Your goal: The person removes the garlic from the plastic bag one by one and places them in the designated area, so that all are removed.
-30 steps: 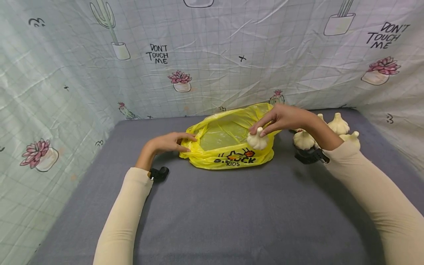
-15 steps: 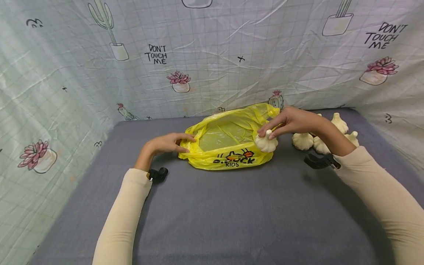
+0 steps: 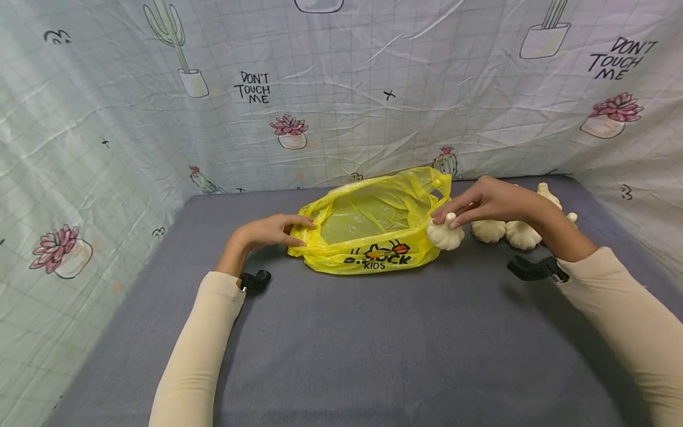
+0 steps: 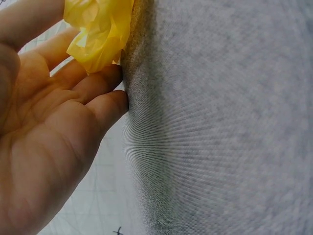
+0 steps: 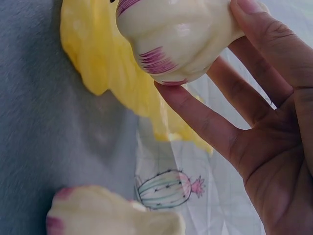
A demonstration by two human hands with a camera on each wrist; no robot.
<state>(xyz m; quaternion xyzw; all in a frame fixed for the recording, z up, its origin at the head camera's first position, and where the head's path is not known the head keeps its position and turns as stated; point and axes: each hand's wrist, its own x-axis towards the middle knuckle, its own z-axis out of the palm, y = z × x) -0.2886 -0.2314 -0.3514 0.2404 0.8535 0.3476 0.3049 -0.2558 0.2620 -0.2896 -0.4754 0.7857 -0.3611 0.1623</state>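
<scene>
A yellow plastic bag (image 3: 341, 259) with its mouth spread wide lies on the grey cloth in the head view. My left hand (image 3: 265, 230) holds the bag's left edge; in the left wrist view the crumpled yellow film (image 4: 100, 34) sits between thumb and fingers. My right hand (image 3: 498, 200) pinches a garlic bulb (image 3: 444, 237) by its neck, just off the bag's right end. Up close in the right wrist view, that bulb (image 5: 176, 36) is cream with purple streaks, fingertips touching its side.
Several more garlic bulbs (image 3: 522, 235) stand grouped at the right, partly hidden behind the right forearm. The grey cloth (image 3: 352, 344) covers the table. A printed curtain (image 3: 341, 89) hangs behind and at the sides.
My right hand has carried the garlic bulb rightward, from over the bag's mouth to beyond its right end. My left hand and the bag stay almost still.
</scene>
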